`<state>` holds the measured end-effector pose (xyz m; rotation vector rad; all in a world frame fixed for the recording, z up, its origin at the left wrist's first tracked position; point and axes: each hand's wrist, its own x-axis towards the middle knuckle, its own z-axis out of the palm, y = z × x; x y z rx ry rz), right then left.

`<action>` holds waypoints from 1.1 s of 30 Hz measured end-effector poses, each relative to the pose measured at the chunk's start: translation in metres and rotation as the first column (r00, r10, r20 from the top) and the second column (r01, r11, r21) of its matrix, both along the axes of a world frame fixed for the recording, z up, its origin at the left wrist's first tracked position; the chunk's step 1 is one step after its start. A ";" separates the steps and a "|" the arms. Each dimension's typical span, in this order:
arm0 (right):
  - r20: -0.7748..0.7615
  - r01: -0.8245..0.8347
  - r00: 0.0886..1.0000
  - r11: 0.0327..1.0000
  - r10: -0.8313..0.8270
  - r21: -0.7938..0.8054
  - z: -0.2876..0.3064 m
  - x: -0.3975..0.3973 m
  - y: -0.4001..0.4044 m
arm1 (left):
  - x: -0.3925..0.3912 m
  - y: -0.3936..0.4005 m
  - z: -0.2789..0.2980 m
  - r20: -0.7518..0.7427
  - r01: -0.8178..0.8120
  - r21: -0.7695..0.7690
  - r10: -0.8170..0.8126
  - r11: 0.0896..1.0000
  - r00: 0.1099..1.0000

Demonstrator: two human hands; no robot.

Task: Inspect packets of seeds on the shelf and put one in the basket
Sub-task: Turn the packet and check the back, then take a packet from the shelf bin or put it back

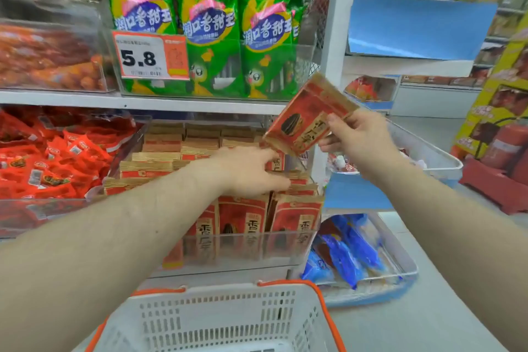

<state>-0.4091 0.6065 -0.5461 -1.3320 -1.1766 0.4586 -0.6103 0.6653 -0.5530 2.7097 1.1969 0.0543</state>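
Observation:
Several red and brown seed packets (243,220) stand in rows in a clear bin on the lower shelf. My right hand (357,137) pinches one seed packet (307,117) by its right edge and holds it tilted in the air above the bin's right end. My left hand (251,171) reaches into the bin, and its fingers grip the top of another packet (297,180) in the right-hand row. A white basket (223,320) with orange handles sits below the shelf at the bottom of the view.
Green snack bags (205,28) with a 5.8 price tag (151,56) fill the shelf above. Red packets (51,157) lie in the bin to the left. Wire trays with blue packets (348,251) stick out on the right, beside a white upright post (334,37).

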 end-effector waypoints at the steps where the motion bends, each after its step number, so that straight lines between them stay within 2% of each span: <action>1: 0.067 0.000 0.998 0.999 0.003 -0.044 -0.004 0.000 0.008 | 0.003 0.003 -0.002 -0.044 0.035 -0.066 -0.038 0.997 0.998; 3: 0.177 0.012 0.984 0.991 0.011 -0.132 -0.012 0.000 0.022 | 0.008 0.007 -0.005 -0.051 0.070 -0.151 -0.079 0.986 0.996; 7: 0.356 0.084 0.934 0.957 0.021 -0.276 -0.020 0.001 0.041 | 0.008 0.013 -0.011 -0.054 0.106 -0.102 -0.112 0.989 0.992; 10: 0.595 0.203 0.804 0.948 -0.017 -0.247 -0.015 -0.004 0.046 | 0.006 0.014 -0.016 -0.038 0.119 -0.099 -0.123 0.988 0.992; 12: 0.680 0.226 0.732 0.957 -0.042 -0.183 -0.014 -0.010 0.048 | 0.005 0.014 -0.018 -0.039 0.123 -0.082 -0.126 0.989 0.991; 15: 0.758 0.175 0.649 0.957 0.065 -0.232 -0.011 -0.017 0.052 | 0.006 0.012 -0.017 -0.048 0.121 -0.089 -0.126 0.989 0.991; 18: 0.869 0.199 0.457 0.931 0.187 -0.305 -0.010 -0.022 0.059 | 0.007 0.012 -0.017 -0.044 0.117 -0.091 -0.122 0.989 0.992; 19: 0.882 0.207 0.423 0.925 0.209 -0.319 -0.010 -0.025 0.062 | 0.007 0.012 -0.017 -0.044 0.117 -0.091 -0.121 0.989 0.992; 21: 0.868 0.208 0.430 0.909 0.248 -0.362 -0.008 -0.030 0.065 | 0.006 0.011 -0.017 -0.045 0.113 -0.092 -0.117 0.989 0.992; 24: 0.776 0.180 0.518 0.841 0.360 -0.510 -0.003 -0.037 0.065 | 0.006 0.011 -0.017 -0.033 0.110 -0.097 -0.113 0.989 0.993; 26: 0.755 0.206 0.520 0.800 0.399 -0.564 -0.004 -0.039 0.068 | 0.006 0.010 -0.017 -0.025 0.105 -0.098 -0.108 0.990 0.994; 30: 0.802 0.317 0.559 0.839 0.212 -0.443 -0.007 -0.036 0.091 | 0.006 0.008 -0.016 -0.028 0.089 -0.095 -0.092 0.991 0.995; 33: 0.808 0.335 0.552 0.832 0.207 -0.442 -0.005 -0.044 0.104 | 0.006 0.007 -0.018 -0.030 0.087 -0.084 -0.090 0.993 0.995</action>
